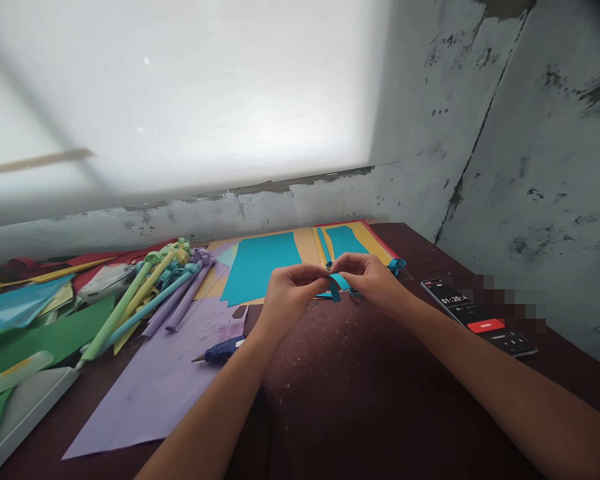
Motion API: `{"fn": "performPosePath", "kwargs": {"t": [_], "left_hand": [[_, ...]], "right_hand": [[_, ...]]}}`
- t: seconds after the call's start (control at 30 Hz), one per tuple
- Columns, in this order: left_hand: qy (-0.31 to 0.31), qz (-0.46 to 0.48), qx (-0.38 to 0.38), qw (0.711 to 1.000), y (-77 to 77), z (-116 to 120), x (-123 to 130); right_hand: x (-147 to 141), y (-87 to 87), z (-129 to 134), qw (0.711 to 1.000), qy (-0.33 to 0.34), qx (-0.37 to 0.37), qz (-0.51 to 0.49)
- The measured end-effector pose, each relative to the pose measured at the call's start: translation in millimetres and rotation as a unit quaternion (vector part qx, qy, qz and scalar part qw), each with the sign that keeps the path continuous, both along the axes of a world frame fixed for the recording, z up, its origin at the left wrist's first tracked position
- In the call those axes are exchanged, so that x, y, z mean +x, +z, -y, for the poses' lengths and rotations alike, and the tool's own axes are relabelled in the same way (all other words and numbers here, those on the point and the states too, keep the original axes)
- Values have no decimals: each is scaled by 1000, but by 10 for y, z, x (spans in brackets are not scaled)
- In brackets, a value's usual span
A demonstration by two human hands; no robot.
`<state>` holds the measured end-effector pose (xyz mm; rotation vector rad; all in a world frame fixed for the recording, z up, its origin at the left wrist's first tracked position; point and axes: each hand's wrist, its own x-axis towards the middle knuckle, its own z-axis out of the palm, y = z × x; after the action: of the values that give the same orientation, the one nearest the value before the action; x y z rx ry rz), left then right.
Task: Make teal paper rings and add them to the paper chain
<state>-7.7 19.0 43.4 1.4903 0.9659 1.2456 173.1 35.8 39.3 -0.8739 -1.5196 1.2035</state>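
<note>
Between both hands, above the dark table, is a short blue paper strip (341,283), with one end hanging down. My left hand (296,288) pinches it from the left, thumb against fingers. From the other side my right hand (369,275) grips the strip, its fingers closed. Just behind the hands lie blue paper sheets (263,263) and a rolled blue paper tube (325,248). A curled blue paper piece (396,267) rests to the right of my right hand. Beneath my left forearm, partly hidden, is a dark blue glue gun (222,351).
Paper tubes with curled tops (130,300) lie in a bunch at left, near green paper (45,337) and a white-edged tray or board (35,413). A purple sheet (145,393) sits under the glue gun. At right a phone (480,317) shows a running timer on the table (350,413).
</note>
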Motion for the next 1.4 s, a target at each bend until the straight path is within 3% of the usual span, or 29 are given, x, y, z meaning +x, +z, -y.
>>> {"fn": "performPosePath", "kwargs": {"t": [1.4], "left_hand": [[-1, -2, -12, 1000, -9, -18, -10]], "right_hand": [[-3, -50, -41, 1000, 10, -17, 2]]}}
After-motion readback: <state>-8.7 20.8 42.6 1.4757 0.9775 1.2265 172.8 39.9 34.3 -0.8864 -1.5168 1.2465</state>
